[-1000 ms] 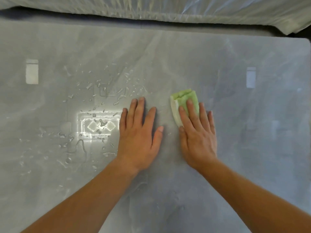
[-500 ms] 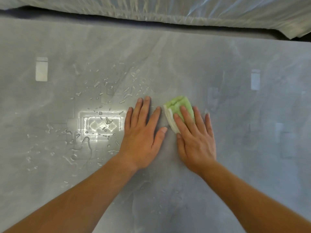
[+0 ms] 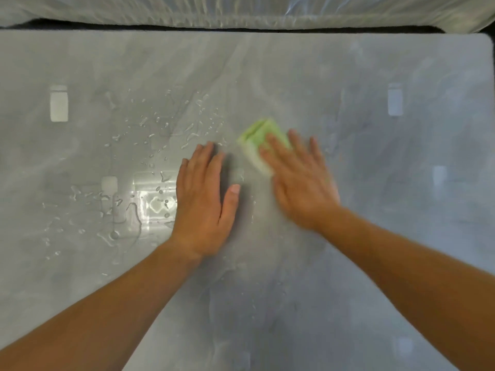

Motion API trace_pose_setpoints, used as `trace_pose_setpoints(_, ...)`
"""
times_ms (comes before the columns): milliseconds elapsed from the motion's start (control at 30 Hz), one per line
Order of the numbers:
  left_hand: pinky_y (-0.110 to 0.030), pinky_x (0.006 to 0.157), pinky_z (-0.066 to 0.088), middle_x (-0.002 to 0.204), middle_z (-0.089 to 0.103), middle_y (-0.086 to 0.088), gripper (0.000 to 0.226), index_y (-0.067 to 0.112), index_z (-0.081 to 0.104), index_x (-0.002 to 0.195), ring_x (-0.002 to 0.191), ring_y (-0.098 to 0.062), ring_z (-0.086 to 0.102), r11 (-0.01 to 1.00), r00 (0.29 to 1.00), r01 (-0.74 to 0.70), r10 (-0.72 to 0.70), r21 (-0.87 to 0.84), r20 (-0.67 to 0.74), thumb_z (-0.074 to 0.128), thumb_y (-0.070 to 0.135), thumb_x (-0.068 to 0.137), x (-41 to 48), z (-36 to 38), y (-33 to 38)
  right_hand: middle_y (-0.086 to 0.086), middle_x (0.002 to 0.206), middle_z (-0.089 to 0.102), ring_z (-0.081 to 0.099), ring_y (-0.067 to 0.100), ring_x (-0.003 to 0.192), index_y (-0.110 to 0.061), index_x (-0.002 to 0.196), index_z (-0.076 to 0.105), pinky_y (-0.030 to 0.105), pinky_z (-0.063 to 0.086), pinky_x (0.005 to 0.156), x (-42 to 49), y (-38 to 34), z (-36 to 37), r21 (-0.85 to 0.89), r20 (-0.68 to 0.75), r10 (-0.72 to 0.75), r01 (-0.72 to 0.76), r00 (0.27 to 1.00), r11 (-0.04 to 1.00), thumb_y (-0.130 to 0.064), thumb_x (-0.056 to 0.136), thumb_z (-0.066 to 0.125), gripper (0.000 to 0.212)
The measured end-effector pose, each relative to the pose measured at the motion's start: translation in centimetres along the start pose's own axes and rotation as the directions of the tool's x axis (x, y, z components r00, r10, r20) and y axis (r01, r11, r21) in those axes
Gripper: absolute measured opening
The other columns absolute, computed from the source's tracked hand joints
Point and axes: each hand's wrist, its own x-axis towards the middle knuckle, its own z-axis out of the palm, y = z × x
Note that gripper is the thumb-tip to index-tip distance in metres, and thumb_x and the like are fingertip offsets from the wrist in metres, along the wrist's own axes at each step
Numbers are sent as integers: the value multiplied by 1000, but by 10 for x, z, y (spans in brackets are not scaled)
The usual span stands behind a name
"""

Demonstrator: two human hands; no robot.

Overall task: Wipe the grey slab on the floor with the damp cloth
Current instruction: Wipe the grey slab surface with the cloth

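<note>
The grey slab fills almost the whole view, glossy and marbled, with water drops spread over its left half. A folded green cloth lies on the slab near the middle. My right hand presses flat on the cloth with straight fingers; the hand is motion-blurred and covers the cloth's near right part. My left hand rests flat on the slab just left of the cloth, fingers together, holding nothing.
Clear plastic sheeting lies bunched along the slab's far edge, with a dark gap between them. The slab's rounded far right corner shows. Bright lamp reflections sit left of my left hand.
My right hand has slid the cloth left, then away from me and slightly right, and is blurred now. My left hand has stayed flat in about the same place.
</note>
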Motion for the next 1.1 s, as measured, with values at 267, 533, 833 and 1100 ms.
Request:
trace_pose_setpoints(267,-46,123,-3,165,21,-8,53,20,43,146,155,-24,6,976,997,54,-65,211,47,25,44,103,-54,7,7,3,167,15,13,40,152,-23,157,25,57,9,122,-57,-63,14,66,-39,154,-151,987,986,-33,97,41,63)
trace_pose_setpoints(533,-45,124,-5,168,9,-1,58,29,37,152,155,-20,-5,950,986,112,-142,292,83,15,51,103,-97,8,-3,-1,168,12,9,36,153,-27,158,19,55,5,123,-42,19,4,65,-41,335,-332,941,941,-30,102,34,58)
trace_pose_setpoints(833,-45,122,-6,168,6,-2,58,31,31,155,155,-26,-3,931,989,70,-111,358,96,16,50,103,-99,12,-14,-1,166,21,17,37,151,-27,157,24,58,9,122,-136,-46,27,-19,69,-230,232,971,973,-36,99,30,58)
trace_pose_setpoints(1100,-43,123,-11,169,-3,-1,63,32,15,159,154,-20,-11,953,985,35,-84,302,150,10,57,101,-106,1,-25,0,168,9,5,36,153,-24,159,19,55,8,123,-116,-94,31,128,-70,370,-360,926,924,-37,102,33,60)
